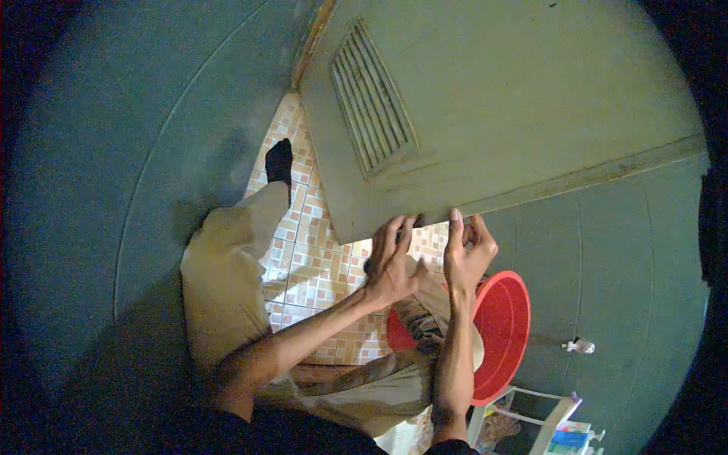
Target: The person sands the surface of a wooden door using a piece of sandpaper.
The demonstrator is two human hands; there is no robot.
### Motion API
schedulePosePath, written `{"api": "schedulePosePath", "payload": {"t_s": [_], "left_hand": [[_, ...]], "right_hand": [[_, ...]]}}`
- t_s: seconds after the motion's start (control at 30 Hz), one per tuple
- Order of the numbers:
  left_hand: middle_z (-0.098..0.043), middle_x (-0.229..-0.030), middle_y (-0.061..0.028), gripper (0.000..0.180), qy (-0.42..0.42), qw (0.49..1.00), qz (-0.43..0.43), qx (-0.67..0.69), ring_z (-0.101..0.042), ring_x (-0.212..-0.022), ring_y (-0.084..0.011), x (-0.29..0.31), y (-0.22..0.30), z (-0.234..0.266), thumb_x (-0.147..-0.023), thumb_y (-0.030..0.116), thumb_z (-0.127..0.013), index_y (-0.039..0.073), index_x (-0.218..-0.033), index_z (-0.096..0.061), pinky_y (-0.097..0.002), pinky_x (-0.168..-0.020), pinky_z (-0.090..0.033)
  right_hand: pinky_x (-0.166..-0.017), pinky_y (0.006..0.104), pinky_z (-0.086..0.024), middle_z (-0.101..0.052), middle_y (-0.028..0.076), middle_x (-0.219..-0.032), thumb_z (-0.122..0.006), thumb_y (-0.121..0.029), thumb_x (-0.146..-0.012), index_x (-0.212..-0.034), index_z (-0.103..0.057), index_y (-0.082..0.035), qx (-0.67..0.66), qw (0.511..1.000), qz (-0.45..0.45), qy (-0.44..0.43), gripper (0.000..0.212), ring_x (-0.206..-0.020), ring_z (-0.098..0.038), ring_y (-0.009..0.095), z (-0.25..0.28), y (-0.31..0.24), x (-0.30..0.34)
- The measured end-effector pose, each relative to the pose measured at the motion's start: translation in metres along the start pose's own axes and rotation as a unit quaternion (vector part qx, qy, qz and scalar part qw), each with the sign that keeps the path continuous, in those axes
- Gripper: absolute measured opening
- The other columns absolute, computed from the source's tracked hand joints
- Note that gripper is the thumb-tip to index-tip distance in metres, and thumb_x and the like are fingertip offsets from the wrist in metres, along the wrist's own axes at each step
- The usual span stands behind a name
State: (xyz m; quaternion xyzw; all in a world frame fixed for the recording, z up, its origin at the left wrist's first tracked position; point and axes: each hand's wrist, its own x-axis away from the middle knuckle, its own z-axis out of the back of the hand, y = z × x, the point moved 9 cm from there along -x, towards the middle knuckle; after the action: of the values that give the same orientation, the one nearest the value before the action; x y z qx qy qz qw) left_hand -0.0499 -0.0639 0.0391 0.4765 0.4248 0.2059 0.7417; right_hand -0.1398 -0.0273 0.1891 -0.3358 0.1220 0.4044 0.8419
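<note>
A grey-green door (pixel 531 98) with a slatted vent (pixel 371 98) stands slanted before me. Both hands are at its near edge. My left hand (pixel 393 262) has its fingers bent against that edge, beside a small dark spot. Whatever lies between those fingertips is too small to name. Just to the right, my right hand (pixel 469 254) grips the door's edge, one digit laid straight against it and the others curled.
A red plastic tub (pixel 504 334) stands right of my right forearm. Beyond it are a white rack (pixel 557 425) with packages and a small white wall fitting (pixel 580 346). My legs straddle the tiled floor (pixel 315 265). A grey-green wall (pixel 189 98) rises at left.
</note>
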Motion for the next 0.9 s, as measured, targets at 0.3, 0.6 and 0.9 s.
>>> {"api": "schedulePosePath", "payload": {"t_s": [0.3, 0.6, 0.9], "left_hand": [[-0.027, -0.151, -0.0309, 0.099, 0.014, 0.992, 0.125, -0.023, -0.037, -0.135, -0.0505, 0.027, -0.053, -0.018, -0.079, 0.020, -0.078, -0.007, -0.156, -0.022, -0.0547, -0.111, -0.036], [-0.027, -0.151, -0.0307, 0.103, 0.012, 0.998, 0.036, 0.040, -0.028, -0.143, -0.0508, -0.020, 0.043, 0.013, -0.073, 0.019, -0.077, -0.008, -0.155, -0.022, -0.0562, -0.118, -0.027], [-0.022, -0.159, -0.0316, 0.104, 0.035, 0.999, 0.007, 0.040, -0.027, -0.145, -0.0490, 0.012, 0.004, 0.000, -0.075, 0.023, -0.075, -0.010, -0.157, -0.019, -0.0560, -0.119, -0.023]], "right_hand": [[-0.046, 0.0316, -0.024, -0.040, 0.001, -0.047, -0.073, -0.020, -0.095, -0.092, -0.071, 0.001, -0.022, 1.000, 0.001, 0.021, 0.021, -0.046, -0.033, 0.007, 0.000, 0.002, -0.001], [-0.045, 0.0317, -0.024, -0.040, 0.002, -0.047, -0.074, -0.019, -0.094, -0.076, -0.063, 0.001, -0.012, 0.999, 0.024, 0.025, 0.029, -0.046, -0.033, 0.008, 0.002, -0.007, 0.002], [-0.046, 0.0312, -0.025, -0.040, 0.002, -0.047, -0.074, -0.016, -0.093, -0.066, -0.053, -0.001, -0.023, 0.999, 0.014, 0.018, 0.038, -0.047, -0.032, 0.008, 0.003, -0.007, 0.003]]}}
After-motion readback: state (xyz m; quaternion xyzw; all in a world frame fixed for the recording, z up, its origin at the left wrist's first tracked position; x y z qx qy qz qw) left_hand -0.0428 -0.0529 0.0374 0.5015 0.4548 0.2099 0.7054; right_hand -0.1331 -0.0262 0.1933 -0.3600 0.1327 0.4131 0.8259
